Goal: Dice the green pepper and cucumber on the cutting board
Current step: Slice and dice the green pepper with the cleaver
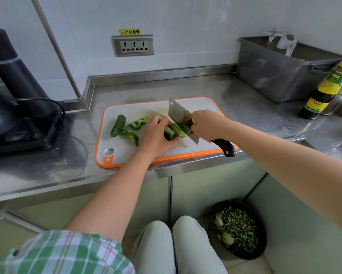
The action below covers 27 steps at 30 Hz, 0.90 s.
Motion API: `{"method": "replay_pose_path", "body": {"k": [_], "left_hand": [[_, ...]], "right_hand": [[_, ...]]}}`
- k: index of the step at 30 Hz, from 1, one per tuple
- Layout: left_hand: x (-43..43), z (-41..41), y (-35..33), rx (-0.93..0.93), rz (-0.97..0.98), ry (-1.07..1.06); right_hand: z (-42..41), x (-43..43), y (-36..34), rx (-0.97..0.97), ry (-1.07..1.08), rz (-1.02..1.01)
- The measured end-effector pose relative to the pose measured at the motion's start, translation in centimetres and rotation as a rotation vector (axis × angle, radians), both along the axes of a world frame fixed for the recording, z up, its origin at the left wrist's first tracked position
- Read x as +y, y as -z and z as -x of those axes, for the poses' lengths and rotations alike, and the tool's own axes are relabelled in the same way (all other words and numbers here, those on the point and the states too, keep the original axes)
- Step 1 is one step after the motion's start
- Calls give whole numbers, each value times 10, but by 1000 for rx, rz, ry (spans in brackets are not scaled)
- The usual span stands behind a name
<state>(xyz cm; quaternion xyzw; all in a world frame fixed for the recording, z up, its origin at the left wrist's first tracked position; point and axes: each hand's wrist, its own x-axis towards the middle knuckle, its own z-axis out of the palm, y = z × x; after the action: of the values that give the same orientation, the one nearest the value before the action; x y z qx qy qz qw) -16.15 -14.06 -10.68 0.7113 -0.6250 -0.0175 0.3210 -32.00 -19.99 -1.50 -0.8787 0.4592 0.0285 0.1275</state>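
At the far left of the steel counter stands a dark appliance (11, 95), which has no part in the work. On the left part of the cutting board (124, 109) lies the cucumber (117, 125), bumpy and dark green. I judge it firm but round, so it may roll, and its skin can be slippery. It is better to hold it from above with bent fingers, well behind the cut. Just beside it lie two loose pepper pieces (138, 122), probably light and springy, and they may rock on their curved side. In the middle, the left hand (156, 135) holds down the pepper strip (174, 132), with its fingers pressed together and curled over the top and the thumb at the near side. The cleaver (180, 115) stands with its edge on this strip, just beside the fingertips. The right hand (207, 125) grips the cleaver where blade and handle meet, fingers wrapped closed. Further right stand a sauce bottle (324, 89) and a grey tub (275, 76).
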Motion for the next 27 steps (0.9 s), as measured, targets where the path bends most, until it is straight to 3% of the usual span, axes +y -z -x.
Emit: {"method": "replay_pose_path", "body": {"k": [12,20,27], "left_hand": [[-1,0,1,-10,-15,2],[-1,1,2,3,11,-3],[0,1,1,6,8,-1]], "right_hand": [[-4,-5,9,-41,28,-93],[-16,-8,25,-126,75,50],[-2,-19,12,-239,93,1]]}}
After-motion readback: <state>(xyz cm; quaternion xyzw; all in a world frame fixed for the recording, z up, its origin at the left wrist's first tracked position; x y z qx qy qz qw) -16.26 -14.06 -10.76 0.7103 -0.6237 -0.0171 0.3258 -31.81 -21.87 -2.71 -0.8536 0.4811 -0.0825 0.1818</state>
